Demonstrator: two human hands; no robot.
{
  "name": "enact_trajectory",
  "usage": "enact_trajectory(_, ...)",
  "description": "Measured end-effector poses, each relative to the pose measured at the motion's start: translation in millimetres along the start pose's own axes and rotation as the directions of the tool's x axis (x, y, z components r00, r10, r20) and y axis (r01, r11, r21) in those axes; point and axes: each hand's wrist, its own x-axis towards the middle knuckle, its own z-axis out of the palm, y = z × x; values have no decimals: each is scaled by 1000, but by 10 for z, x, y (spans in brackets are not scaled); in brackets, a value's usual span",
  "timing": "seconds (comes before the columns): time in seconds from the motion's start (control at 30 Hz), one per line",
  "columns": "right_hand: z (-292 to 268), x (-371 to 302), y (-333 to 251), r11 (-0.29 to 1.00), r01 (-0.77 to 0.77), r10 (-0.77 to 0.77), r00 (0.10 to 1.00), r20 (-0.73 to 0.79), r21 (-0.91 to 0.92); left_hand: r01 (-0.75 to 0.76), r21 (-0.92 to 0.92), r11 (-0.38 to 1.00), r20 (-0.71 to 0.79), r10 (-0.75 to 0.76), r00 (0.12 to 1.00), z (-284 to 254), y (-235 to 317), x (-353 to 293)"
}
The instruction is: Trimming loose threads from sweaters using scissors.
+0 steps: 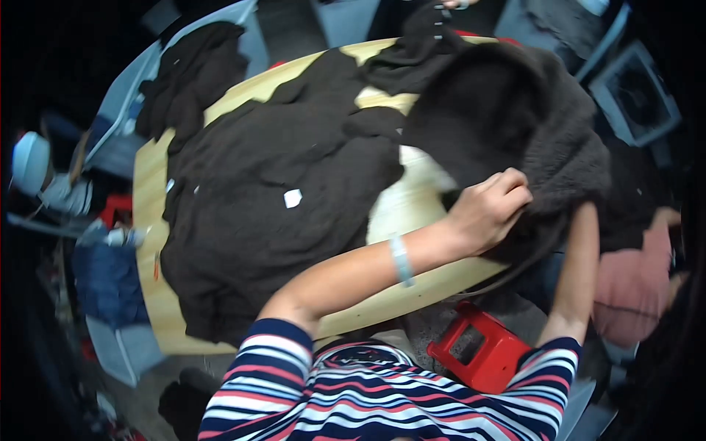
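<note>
A dark brown fleecy garment [570,140] is raised over the right part of the table, its wide opening facing left and showing a darker inside. At the lower rim of that opening, my left hand [491,209] is closed, pinching the cloth. My right forearm [577,272] reaches up from below on the right, and the garment covers my right hand, so its fingers are hidden. A large dark brown cloth piece [265,162] lies spread to the left of my left hand, with a small white sticker [293,198] on it.
Beneath the cloth is a pale wooden table [412,198] with a rounded outline. More dark cloth [195,73] hangs over its far left edge. A red plastic stool [482,349] stands below the near edge. At right is a person in pink [632,294]; another person's hand [457,4] shows at the far side.
</note>
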Motion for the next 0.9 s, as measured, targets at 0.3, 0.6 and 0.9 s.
enact_trajectory(0.3,-246,-1046,-1144,782,-581,-161,161,974,225,375,532,759,158,-524,837,-786,-260,-1563)
enact_trajectory(0.6,-1144,-1057,-1902,637,-586,-444,251,860,501,225,908,354,133,-752,646,-2228,583,-2789)
enact_trajectory(0.9,-1004,-543,-3064,-56,-965,-568,243,786,258,93,983,159,75,-805,589,-2659,1037,-3524)
